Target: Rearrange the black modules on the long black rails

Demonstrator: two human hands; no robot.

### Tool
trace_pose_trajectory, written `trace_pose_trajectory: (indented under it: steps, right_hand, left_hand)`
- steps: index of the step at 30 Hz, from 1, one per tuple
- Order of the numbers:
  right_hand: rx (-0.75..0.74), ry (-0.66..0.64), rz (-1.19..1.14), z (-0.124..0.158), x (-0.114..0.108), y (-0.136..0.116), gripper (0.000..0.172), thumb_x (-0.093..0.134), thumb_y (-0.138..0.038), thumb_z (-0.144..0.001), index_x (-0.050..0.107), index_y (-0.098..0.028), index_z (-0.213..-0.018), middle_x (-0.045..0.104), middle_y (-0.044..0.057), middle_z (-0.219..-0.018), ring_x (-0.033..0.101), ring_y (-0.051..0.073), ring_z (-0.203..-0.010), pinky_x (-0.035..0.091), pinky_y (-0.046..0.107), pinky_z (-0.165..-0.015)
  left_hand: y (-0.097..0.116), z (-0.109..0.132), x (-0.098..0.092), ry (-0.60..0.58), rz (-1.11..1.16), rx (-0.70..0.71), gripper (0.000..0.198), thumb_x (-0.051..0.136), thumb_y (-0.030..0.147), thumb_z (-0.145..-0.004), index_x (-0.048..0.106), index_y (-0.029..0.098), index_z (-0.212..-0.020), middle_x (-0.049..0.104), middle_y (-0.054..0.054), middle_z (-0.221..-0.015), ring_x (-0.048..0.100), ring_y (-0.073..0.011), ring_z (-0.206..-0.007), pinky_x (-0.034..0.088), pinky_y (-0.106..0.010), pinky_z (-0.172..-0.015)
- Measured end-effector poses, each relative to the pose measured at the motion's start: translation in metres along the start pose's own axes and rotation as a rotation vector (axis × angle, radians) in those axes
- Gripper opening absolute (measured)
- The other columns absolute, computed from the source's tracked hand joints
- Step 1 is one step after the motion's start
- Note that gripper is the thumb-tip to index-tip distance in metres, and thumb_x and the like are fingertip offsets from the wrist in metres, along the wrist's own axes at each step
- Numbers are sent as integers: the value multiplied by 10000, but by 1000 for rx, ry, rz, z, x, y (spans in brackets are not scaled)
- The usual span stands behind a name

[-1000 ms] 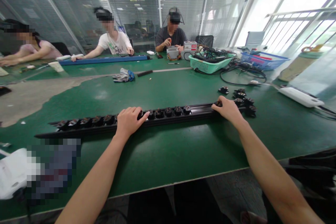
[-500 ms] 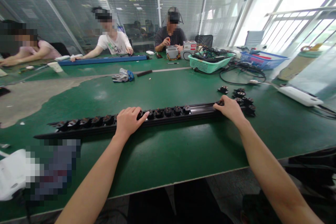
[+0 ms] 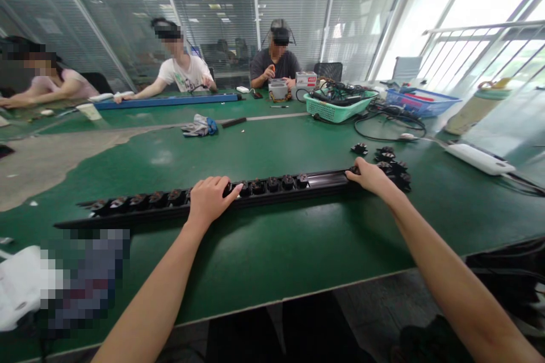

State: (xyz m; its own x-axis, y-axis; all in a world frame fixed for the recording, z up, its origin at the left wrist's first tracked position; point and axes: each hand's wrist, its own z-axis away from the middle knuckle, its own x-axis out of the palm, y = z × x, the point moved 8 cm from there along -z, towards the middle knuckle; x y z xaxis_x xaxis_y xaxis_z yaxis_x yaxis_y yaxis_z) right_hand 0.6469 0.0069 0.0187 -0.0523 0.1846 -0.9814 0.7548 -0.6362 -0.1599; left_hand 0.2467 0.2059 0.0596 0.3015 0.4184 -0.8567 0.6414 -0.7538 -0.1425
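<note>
A long black metal channel [image 3: 326,180], like a power strip housing, lies slightly slanted across the table with a row of black socket modules [image 3: 272,184] seated along it. My left hand [image 3: 209,198] is wrapped over the channel near its middle, thumb along the near side, hiding some modules beneath. At the right end of the channel my right hand [image 3: 371,174] pinches one small black module [image 3: 353,171], largely covered by the fingers. Between that hand and the seated row, a stretch of bare channel shows. Several loose modules [image 3: 399,167] lie just beyond my right hand.
Green table [image 3: 272,249] with a worn patch at left. Farther back are gloves [image 3: 200,126], a green basket of cables [image 3: 340,108], a blue basket [image 3: 421,103] and a white power adapter [image 3: 481,159]. Three people sit opposite, one touching a long blue bar [image 3: 170,101].
The view has shifted slightly. Both my hands keep nearly the same place on the channel, the right one still at its right end.
</note>
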Motion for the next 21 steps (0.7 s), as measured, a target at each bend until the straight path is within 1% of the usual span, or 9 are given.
trace_pose_trajectory:
  steps: [4, 7, 10, 13, 18, 21]
  right_hand:
    - [-41, 154, -87, 6, 0, 4, 245, 560, -451, -880, 519, -217, -941, 691, 108, -880, 636, 264, -791, 405, 325, -697]
    - [-65, 219, -168, 10, 0, 8, 250, 574, -461, -852, 518, -221, -900, 686, 106, -883, 627, 261, -798, 422, 340, -730]
    - [-88, 245, -264, 12, -2, 10, 272, 582, -485, -832, 527, -222, -873, 678, 96, -870, 619, 249, -795, 437, 342, -745]
    - [-99, 268, -308, 14, -5, 10, 275, 577, -486, -826, 535, -218, -866, 672, 95, -876, 616, 244, -814, 442, 346, -764]
    - [-132, 262, -315, 15, -4, 7, 260, 533, -476, -852, 519, -216, -859, 652, 97, -876, 604, 241, -828, 440, 352, -788]
    - [-121, 275, -285, 14, -3, 9, 250, 518, -468, -857, 515, -218, -855, 648, 102, -881, 599, 248, -846, 439, 362, -804]
  left_hand:
    - [0, 0, 1, -2, 0, -1, 526, 352, 608, -1004, 676, 207, -898, 726, -103, -884, 653, -287, -883, 426, -380, -738]
    - [0, 0, 1, -2, -5, -2, 528, 351, 609, -1004, 679, 205, -913, 725, -107, -891, 654, -288, -883, 429, -384, -740]
    - [0, -1, 2, -7, -4, -5, 529, 351, 606, -1003, 684, 204, -916, 725, -111, -891, 653, -291, -881, 429, -387, -741]
    - [0, -1, 3, -7, 6, -3, 530, 354, 604, -1002, 688, 200, -924, 727, -113, -898, 651, -296, -888, 428, -390, -747]
    - [-1, -2, 3, -2, 0, -1, 532, 348, 606, -1004, 680, 201, -917, 730, -108, -908, 651, -294, -892, 433, -392, -752]
    - [-1, -2, 3, -1, -5, 2, 528, 348, 608, -1004, 676, 204, -916, 731, -105, -907, 653, -292, -893, 435, -391, -751]
